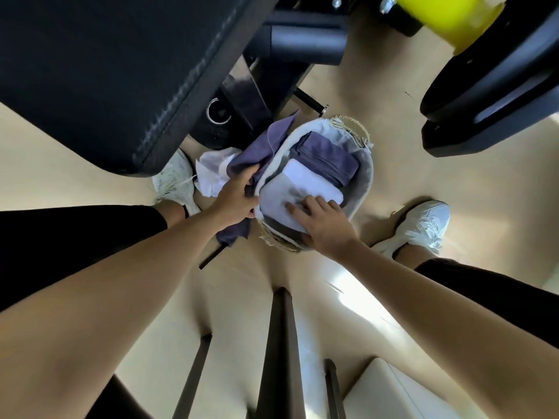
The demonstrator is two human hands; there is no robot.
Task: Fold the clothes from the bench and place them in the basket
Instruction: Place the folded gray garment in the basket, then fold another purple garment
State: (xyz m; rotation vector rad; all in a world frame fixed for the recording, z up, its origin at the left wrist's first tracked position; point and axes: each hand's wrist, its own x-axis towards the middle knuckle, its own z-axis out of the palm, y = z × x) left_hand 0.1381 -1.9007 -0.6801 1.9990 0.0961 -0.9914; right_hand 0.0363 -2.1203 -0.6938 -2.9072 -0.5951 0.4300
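A woven basket (364, 176) with a pale liner stands on the floor between my feet. Inside lie a folded purple garment (328, 160) at the far side and a folded white garment (305, 182) nearer me. My right hand (323, 225) rests on the white garment with fingers spread, its palm over the basket's near rim. My left hand (236, 196) grips a loose purple cloth (260, 146) that hangs over the basket's left rim. A crumpled white cloth (211, 173) lies on the floor just left of it. The black padded bench (106, 71) fills the upper left.
My white shoes (175, 176) (423, 225) flank the basket. The bench's black metal frame (272, 71) stands behind it, and black and yellow gym equipment (484, 71) looms at upper right. Dark metal bars (281, 352) run along the floor below my arms.
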